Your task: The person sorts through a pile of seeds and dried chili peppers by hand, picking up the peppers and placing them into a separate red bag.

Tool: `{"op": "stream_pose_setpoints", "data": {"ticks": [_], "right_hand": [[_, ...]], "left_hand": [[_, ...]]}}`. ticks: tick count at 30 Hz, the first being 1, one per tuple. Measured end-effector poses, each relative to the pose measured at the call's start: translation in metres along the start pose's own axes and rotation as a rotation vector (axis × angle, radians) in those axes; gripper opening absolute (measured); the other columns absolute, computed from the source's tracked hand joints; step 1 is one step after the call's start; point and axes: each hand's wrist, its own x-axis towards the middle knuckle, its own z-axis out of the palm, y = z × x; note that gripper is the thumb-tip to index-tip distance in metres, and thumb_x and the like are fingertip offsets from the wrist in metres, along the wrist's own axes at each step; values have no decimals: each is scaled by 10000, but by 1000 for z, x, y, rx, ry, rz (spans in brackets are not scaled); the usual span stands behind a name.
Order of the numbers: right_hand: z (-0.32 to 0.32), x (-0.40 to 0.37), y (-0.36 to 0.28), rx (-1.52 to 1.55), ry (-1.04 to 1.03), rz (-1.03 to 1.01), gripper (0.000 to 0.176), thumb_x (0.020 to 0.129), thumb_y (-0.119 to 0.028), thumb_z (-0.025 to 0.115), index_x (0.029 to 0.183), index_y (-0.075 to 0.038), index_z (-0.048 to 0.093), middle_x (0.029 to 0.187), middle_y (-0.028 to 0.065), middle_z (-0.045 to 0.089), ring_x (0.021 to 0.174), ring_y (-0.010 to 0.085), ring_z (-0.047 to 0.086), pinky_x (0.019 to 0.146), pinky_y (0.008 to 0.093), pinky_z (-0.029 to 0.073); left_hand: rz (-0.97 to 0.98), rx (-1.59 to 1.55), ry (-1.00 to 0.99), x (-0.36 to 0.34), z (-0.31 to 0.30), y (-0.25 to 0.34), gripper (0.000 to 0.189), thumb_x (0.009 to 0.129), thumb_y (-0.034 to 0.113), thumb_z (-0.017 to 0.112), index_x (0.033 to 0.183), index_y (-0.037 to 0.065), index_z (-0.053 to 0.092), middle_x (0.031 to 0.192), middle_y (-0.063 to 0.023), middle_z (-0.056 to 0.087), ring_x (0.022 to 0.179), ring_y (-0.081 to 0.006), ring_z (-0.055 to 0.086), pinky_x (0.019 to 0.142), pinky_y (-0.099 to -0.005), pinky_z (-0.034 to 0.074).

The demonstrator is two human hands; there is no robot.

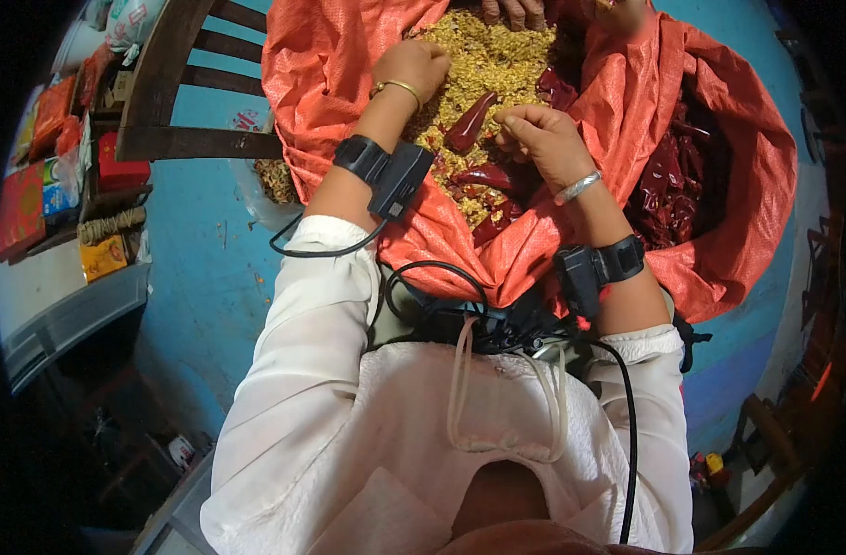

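Note:
A red-orange woven sack [317, 79] lies open before me, filled with yellow chili seeds [483, 55]. Several dried red chilies rest on the seeds, among them a large dark red chili [471, 122] between my hands. My left hand [412, 70], with a gold bangle at the wrist, is closed over the seeds at the sack's left side; what its fingers hold is hidden. Beside the large chili, my right hand [545, 141], wearing a silver bangle, has its thumb and forefinger pinched together. I cannot make out anything between them.
Another person's hand [515, 13] reaches into the seeds at the top. A second orange sack [751, 120] on the right holds dried red chilies [663, 199]. A wooden chair [196, 143] stands at the left, near shelves of packages. A black cable [628, 435] runs down my front.

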Motion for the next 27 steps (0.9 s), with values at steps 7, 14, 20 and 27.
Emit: {"op": "stream_pose_setpoints", "data": {"ticks": [7,14,20,27], "right_hand": [[2,-1,-2,40,6,-26,146,805,-90,516,866,22,586,711,29,574,615,83,526,566,196,433],[6,-6,-3,23,2,-44,132,804,-89,517,836,22,582,679,29,563,582,80,502,546,207,423],[12,-15,-5,55,19,-61,139,809,-91,508,840,25,579,678,31,562,586,86,511,543,202,425],[18,-19,4,21,1,-95,133,808,-110,511,853,-15,593,684,15,577,591,80,530,524,192,427]], "left_hand": [[96,-773,-174,-20,-3,8,272,759,269,565,832,19,643,648,-38,596,559,-108,524,532,-233,416],[-175,-1361,-517,-44,-21,15,249,817,234,515,924,22,592,509,75,348,425,-19,291,377,-161,210],[-168,-1406,-467,-59,-26,19,161,799,212,563,836,55,569,519,77,375,421,-14,304,361,-151,208],[-115,-1306,-396,-80,-38,20,170,817,236,555,729,104,492,526,83,374,417,-10,306,354,-148,199]]}}
